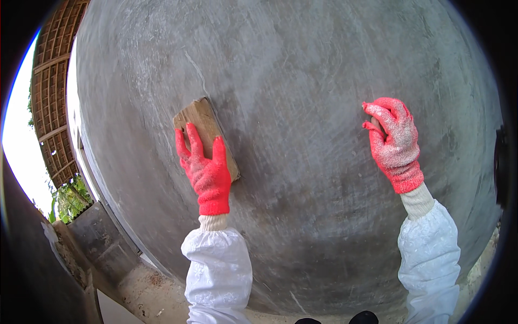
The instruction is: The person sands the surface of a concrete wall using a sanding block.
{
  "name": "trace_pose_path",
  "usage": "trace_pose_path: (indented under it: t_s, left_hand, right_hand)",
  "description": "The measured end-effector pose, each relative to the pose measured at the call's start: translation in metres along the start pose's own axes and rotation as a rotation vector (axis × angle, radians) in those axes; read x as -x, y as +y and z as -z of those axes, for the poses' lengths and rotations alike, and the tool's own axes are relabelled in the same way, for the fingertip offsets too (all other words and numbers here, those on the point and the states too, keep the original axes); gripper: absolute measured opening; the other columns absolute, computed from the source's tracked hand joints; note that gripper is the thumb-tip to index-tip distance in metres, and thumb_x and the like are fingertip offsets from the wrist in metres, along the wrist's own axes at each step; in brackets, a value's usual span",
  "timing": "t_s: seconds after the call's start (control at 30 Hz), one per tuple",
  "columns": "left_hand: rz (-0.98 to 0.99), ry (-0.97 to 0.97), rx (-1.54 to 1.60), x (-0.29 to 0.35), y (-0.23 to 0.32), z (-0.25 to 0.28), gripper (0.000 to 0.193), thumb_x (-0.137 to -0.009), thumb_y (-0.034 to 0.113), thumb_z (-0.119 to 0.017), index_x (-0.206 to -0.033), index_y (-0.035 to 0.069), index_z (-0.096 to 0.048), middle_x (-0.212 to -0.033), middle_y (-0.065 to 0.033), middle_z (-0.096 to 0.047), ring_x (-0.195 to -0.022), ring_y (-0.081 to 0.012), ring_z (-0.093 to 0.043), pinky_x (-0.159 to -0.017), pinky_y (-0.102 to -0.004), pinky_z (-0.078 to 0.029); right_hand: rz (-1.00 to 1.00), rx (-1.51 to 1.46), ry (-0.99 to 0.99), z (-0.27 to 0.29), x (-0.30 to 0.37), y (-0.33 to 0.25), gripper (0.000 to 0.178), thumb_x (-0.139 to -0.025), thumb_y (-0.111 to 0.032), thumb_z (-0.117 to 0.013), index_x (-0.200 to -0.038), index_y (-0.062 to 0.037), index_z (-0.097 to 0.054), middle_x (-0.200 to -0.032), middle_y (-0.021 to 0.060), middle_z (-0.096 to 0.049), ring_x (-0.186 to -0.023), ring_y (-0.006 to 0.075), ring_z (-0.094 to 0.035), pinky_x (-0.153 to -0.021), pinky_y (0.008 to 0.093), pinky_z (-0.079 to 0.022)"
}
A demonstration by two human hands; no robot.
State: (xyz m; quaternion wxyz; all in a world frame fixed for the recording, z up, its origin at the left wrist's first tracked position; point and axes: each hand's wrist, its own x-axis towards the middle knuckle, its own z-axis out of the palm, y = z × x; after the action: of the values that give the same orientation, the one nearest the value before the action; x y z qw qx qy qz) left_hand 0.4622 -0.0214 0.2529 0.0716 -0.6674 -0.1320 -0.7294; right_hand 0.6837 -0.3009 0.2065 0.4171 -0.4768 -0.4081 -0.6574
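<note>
A grey cement wall (302, 162) fills most of the head view and bulges with the lens. My left hand (208, 167), in a red-coated glove, grips a flat wooden block (199, 116) with its fingers spread over the wood. The block lies tilted against the wall, and its far side is hidden. Over to the right, my right hand (396, 137) wears a matching glove dusted with pale grey. Its fingers curl closed at the wall around a small brownish-grey thing, mostly hidden by the glove. White sleeves cover both forearms.
A woven, slatted roof panel (56, 86) hangs at the far left, above green plants (70, 202). Below them stands a low grey wall (102, 237). Two dark shoe tips (362, 317) show at the bottom edge, by the foot of the cement wall.
</note>
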Motion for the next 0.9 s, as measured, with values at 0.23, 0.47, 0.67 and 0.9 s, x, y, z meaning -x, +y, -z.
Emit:
trace_pose_path:
  t_s: [0.23, 0.47, 0.67, 0.9]
  left_hand:
    - [-0.217, -0.202, -0.015, 0.147, -0.024, 0.027, 0.084, -0.080, 0.019, -0.077, -0.153, 0.013, -0.038, -0.159, -0.0233, -0.024, -0.146, -0.0449, -0.026, -0.116, -0.0523, -0.028]
    - [0.030, 0.024, -0.016, -0.067, 0.029, -0.002, 0.074, -0.087, 0.032, -0.072, -0.152, 0.014, -0.040, -0.159, -0.0179, -0.028, -0.140, -0.0427, -0.034, -0.113, -0.0484, -0.034]
    - [-0.225, -0.132, 0.018, 0.139, 0.012, 0.005, 0.082, -0.080, 0.021, -0.079, -0.151, 0.012, -0.040, -0.158, -0.0246, -0.026, -0.141, -0.0449, -0.033, -0.112, -0.0538, -0.034]
    - [-0.057, -0.047, -0.003, -0.021, 0.041, -0.018, 0.073, -0.088, 0.025, -0.072, -0.153, 0.013, -0.040, -0.160, -0.0172, -0.025, -0.146, -0.0390, -0.028, -0.117, -0.0454, -0.030]
  right_hand:
    - [0.017, -0.037, 0.013, -0.002, 0.000, -0.001, 0.039, -0.073, -0.001, -0.077, -0.109, -0.0107, -0.068, -0.107, 0.0075, -0.062, -0.096, 0.0302, -0.062, -0.079, 0.0413, -0.051]
    - [0.012, -0.039, 0.014, -0.003, -0.001, -0.004, 0.038, -0.073, -0.002, -0.078, -0.109, -0.0108, -0.068, -0.107, 0.0076, -0.062, -0.096, 0.0304, -0.062, -0.078, 0.0412, -0.052]
    - [0.010, -0.004, 0.003, 0.000, 0.001, 0.006, 0.039, -0.073, -0.003, -0.078, -0.109, -0.0112, -0.068, -0.107, 0.0072, -0.062, -0.096, 0.0302, -0.062, -0.078, 0.0411, -0.052]
    - [0.026, -0.003, -0.009, 0.000, 0.000, 0.001, 0.038, -0.073, 0.000, -0.075, -0.109, -0.0109, -0.068, -0.107, 0.0075, -0.062, -0.096, 0.0300, -0.062, -0.079, 0.0406, -0.051]
